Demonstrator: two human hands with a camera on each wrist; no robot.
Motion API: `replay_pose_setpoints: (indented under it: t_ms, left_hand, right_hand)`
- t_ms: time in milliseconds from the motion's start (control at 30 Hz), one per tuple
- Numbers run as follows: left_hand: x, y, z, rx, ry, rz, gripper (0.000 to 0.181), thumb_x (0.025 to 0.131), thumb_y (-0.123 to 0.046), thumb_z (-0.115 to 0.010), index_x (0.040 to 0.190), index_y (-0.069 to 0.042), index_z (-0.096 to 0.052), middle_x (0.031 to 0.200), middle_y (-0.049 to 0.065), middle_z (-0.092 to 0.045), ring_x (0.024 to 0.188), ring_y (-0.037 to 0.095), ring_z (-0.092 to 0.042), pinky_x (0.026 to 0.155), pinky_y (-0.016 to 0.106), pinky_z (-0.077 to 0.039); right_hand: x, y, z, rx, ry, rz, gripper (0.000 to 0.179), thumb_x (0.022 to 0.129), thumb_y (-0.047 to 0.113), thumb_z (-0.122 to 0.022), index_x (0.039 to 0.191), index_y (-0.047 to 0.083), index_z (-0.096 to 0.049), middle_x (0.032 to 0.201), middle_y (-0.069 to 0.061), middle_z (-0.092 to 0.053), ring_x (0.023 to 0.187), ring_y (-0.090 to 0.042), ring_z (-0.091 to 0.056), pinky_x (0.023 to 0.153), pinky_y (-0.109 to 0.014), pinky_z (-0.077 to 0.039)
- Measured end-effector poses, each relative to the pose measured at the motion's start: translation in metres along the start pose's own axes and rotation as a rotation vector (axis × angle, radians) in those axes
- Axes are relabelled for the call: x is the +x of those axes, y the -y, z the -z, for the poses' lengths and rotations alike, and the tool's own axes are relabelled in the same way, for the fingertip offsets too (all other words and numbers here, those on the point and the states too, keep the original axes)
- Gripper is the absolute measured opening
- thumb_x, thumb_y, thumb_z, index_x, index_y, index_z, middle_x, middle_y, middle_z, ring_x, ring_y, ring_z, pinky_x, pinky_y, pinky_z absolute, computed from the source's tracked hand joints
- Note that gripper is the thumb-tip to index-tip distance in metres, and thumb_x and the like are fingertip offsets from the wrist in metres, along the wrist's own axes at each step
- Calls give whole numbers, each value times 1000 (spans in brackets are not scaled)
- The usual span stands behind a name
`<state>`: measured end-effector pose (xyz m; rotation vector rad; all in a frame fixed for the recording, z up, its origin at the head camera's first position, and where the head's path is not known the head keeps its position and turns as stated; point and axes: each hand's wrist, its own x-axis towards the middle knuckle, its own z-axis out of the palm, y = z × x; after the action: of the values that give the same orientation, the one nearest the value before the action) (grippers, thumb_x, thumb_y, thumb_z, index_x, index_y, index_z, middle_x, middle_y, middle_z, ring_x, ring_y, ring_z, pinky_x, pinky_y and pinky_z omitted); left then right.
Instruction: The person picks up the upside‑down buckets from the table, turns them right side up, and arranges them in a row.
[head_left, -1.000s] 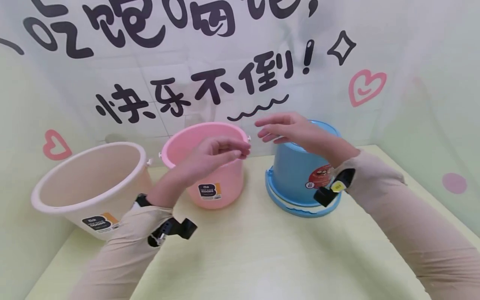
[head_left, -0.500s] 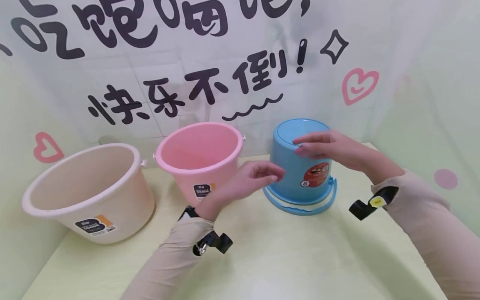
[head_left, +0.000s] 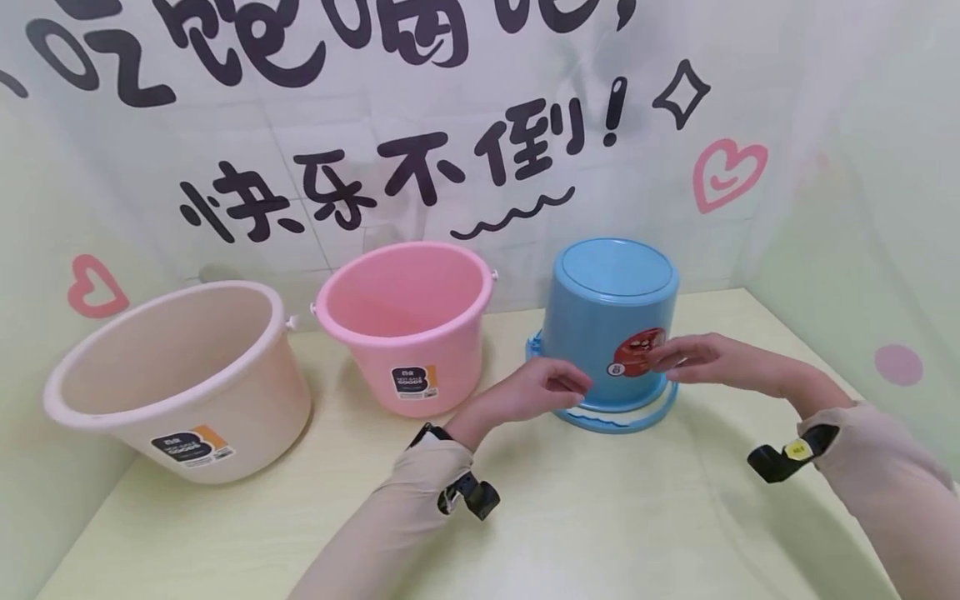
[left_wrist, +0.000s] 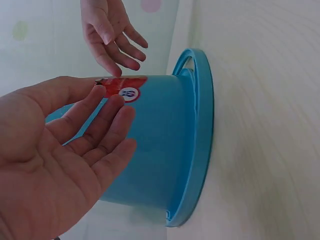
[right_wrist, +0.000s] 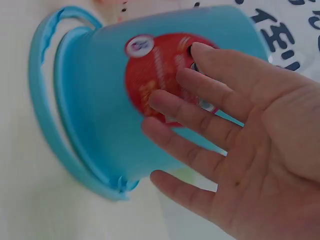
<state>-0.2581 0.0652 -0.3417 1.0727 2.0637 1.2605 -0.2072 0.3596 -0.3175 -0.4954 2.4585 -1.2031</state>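
A blue bucket (head_left: 600, 342) stands upside down on the table, its base facing up and a red round label on its side. Its blue handle (head_left: 626, 425) lies around the rim at the bottom. In front of the bucket's left side is my left hand (head_left: 536, 390), fingers loosely bent and holding nothing. My right hand (head_left: 712, 360) hovers by the bucket's right side, fingers spread close to the red label (right_wrist: 165, 75). Both palms face the bucket in the wrist views, and the left wrist view also shows the right hand (left_wrist: 112, 40) beyond it.
Left of the blue bucket, a pink bucket (head_left: 408, 367) stands upright on the light wooden table (head_left: 585, 517). A larger cream bucket (head_left: 225, 417) stands upright at the far left. A printed curtain (head_left: 420, 108) with black lettering hangs close behind them.
My right hand has come down from above the blue bucket's top to its right side. My left hand has moved rightward from the pink bucket to the blue one. The buckets stay in place.
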Motion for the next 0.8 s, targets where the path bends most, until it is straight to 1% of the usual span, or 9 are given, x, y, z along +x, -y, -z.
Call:
replay_pose_setpoints:
  t_ms: [67,167,267,367,500,600,700,800]
  left_hand:
    - [3,5,-1,19,4,21,27,89,-4,-58,115,4,-58,111,17,-60,96,17,-58,79,22,-49]
    - [7,14,-2,69,-7,50,28,88,-4,-59,115,3,-59,112,16,-61,98,19,-58,80,22,-48]
    - [9,22,-1,117,-31,60,28,87,-3,-60,114,3,-60,111,14,-61,101,21,-58,81,22,-48]
    - [12,31,-1,153,-50,64,29,84,-2,-63,113,2,-61,111,12,-62,103,23,-57,82,22,-47]
    - [16,41,-2,212,-66,90,30,81,-3,-67,111,-1,-63,110,8,-62,103,19,-55,82,21,-45]
    - [20,48,-2,271,-76,108,30,80,-4,-69,110,-3,-65,109,5,-62,101,16,-53,83,22,-44]
    - [22,53,0,326,-81,107,30,78,-2,-70,108,-4,-66,108,5,-63,103,16,-53,86,22,-43]
    - [24,57,0,386,-76,86,31,77,0,-70,107,-3,-66,107,6,-63,104,18,-53,88,23,-42]
  right_hand:
    - [-2,-9,-2,8,-6,-13,46,91,17,-57,132,-1,-43,129,-22,-48,120,-44,-40,90,-44,-45]
    - [-3,-20,-4,-20,-22,-16,48,89,14,-61,130,-5,-44,127,-25,-49,119,-45,-40,89,-46,-46]
    - [0,-28,-6,-79,-41,-7,46,87,13,-63,127,-5,-48,124,-24,-51,119,-47,-39,90,-51,-43]
    - [4,-33,-10,-169,-53,9,45,84,15,-66,123,-4,-53,123,-23,-53,118,-47,-40,91,-55,-40]
    - [9,-38,-15,-269,-74,11,43,80,16,-70,117,-2,-58,121,-23,-54,116,-47,-41,92,-58,-37]
    - [12,-40,-18,-303,-94,-9,40,78,15,-73,114,0,-61,120,-23,-54,115,-46,-42,92,-59,-36]
    - [16,-43,-20,-314,-107,-14,38,77,15,-74,111,1,-63,118,-23,-55,113,-44,-44,91,-59,-37]
    - [18,-47,-22,-316,-115,-17,36,77,14,-74,109,1,-64,116,-22,-56,111,-42,-46,91,-58,-37]
